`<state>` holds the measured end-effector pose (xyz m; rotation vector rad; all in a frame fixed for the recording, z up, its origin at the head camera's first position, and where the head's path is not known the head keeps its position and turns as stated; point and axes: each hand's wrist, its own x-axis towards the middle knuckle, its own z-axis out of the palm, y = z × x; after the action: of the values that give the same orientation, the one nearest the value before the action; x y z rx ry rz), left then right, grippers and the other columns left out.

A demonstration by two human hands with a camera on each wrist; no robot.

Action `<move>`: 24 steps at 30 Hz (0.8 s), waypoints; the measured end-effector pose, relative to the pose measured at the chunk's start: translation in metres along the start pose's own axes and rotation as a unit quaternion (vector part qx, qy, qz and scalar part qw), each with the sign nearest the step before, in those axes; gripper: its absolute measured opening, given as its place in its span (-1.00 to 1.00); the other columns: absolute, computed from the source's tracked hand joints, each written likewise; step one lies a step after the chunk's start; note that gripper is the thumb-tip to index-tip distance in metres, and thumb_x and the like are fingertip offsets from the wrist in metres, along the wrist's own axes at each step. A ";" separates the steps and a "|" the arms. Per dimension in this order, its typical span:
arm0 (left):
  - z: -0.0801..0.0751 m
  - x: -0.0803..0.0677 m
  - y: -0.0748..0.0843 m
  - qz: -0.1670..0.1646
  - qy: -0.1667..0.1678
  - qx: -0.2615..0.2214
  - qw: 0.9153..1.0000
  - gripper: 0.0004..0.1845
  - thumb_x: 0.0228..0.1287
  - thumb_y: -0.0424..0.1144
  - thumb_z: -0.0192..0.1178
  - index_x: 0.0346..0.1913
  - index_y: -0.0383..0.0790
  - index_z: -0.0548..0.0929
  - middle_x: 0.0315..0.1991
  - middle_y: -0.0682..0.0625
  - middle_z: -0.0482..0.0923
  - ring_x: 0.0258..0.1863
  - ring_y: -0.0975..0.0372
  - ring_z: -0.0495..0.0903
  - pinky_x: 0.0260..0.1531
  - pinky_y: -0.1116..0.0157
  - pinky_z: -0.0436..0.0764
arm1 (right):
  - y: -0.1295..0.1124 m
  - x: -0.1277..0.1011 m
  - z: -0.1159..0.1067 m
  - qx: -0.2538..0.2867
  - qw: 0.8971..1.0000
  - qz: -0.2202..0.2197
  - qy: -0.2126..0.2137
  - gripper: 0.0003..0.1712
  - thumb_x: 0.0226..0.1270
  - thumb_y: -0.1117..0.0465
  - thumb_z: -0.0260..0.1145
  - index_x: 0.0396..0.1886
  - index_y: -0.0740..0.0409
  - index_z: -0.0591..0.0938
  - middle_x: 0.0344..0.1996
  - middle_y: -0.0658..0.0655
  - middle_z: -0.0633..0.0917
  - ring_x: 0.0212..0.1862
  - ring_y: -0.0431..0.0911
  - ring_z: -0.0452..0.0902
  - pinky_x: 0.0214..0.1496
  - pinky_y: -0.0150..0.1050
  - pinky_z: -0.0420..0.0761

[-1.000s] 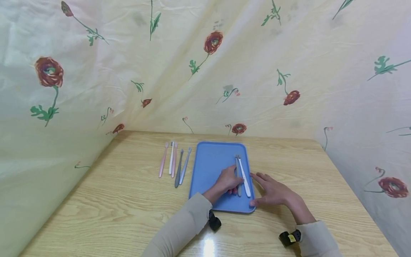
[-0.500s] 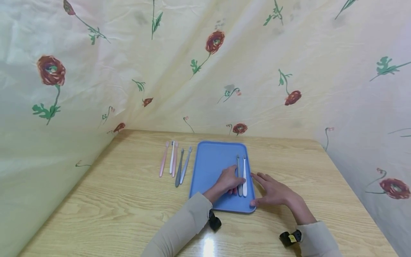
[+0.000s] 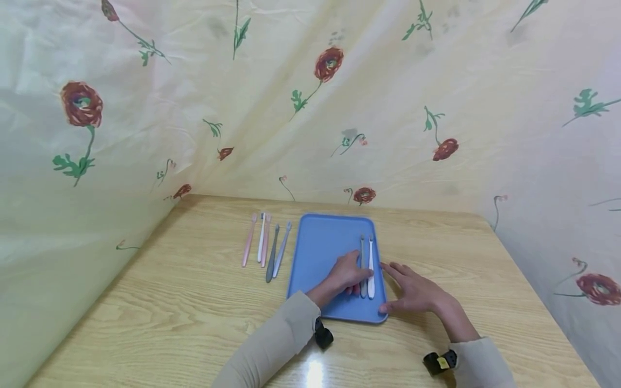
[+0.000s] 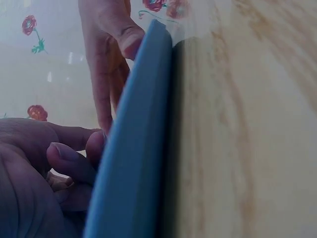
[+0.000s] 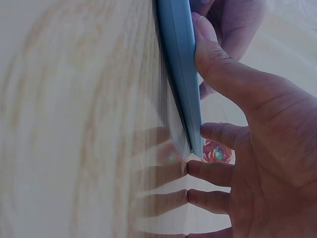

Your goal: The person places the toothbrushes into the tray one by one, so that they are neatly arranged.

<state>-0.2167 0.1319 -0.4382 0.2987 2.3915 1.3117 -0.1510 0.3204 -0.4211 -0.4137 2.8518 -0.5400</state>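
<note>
A blue tray lies on the wooden table, holding a grey toothbrush and a white toothbrush side by side near its right edge. Over the tray, my left hand reaches across with its thumb touching the white handle. Its index finger points toward the grey toothbrush; the other fingers are bent, as the left wrist view shows. My right hand is spread at the tray's right side. In the right wrist view, its thumb rests on the tray's rim and several fingertips touch the table.
Left of the tray lie several more toothbrushes: a pink one, a white one, another pink one, a dark grey one and a light blue one. A flowered cloth hangs behind the table.
The white toothbrush in the tray has turned from slanted, its head by the grey one's, to nearly parallel with it. Both hands have stayed almost in place.
</note>
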 end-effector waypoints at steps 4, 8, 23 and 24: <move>-0.005 -0.004 0.004 0.008 -0.003 -0.004 1.000 -0.36 0.34 -0.19 0.30 0.41 -0.27 0.35 -0.84 -0.02 0.43 -0.93 0.25 0.30 -0.94 0.36 0.25 | 0.000 0.000 0.000 -0.002 1.000 -0.001 0.000 0.25 0.03 -0.35 0.48 0.57 0.16 0.18 0.47 0.54 0.23 0.46 0.53 0.11 0.24 0.46 0.41; -0.009 -0.007 0.007 0.004 -0.006 -0.012 1.000 -0.24 0.35 -0.18 0.29 0.52 -0.23 0.23 -0.82 -0.04 0.44 -0.92 0.25 0.29 -0.92 0.36 0.26 | -0.001 -0.001 0.000 -0.005 1.000 -0.005 0.001 0.23 0.03 -0.33 0.49 0.56 0.16 0.20 0.46 0.54 0.25 0.45 0.53 0.13 0.22 0.46 0.43; -0.030 -0.013 0.013 0.007 0.004 0.004 1.000 -0.14 0.33 -0.09 0.31 0.59 -0.13 0.13 -0.78 -0.03 0.51 -0.86 0.21 0.37 -0.86 0.32 0.34 | 0.000 0.000 0.002 -0.014 1.000 0.001 0.001 0.23 0.01 -0.33 0.50 0.56 0.14 0.21 0.46 0.53 0.24 0.45 0.53 0.13 0.23 0.46 0.42; -0.032 -0.013 0.013 0.008 0.005 0.003 1.000 -0.14 0.33 -0.09 0.31 0.59 -0.13 0.12 -0.78 -0.03 0.51 -0.85 0.20 0.37 -0.85 0.31 0.33 | 0.000 0.000 0.002 -0.014 1.000 0.001 0.001 0.23 0.01 -0.33 0.49 0.57 0.14 0.20 0.46 0.53 0.24 0.45 0.53 0.13 0.23 0.46 0.42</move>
<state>-0.2191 0.1099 -0.4082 0.3151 2.4060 1.3155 -0.1502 0.3196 -0.4224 -0.4153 2.8649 -0.5009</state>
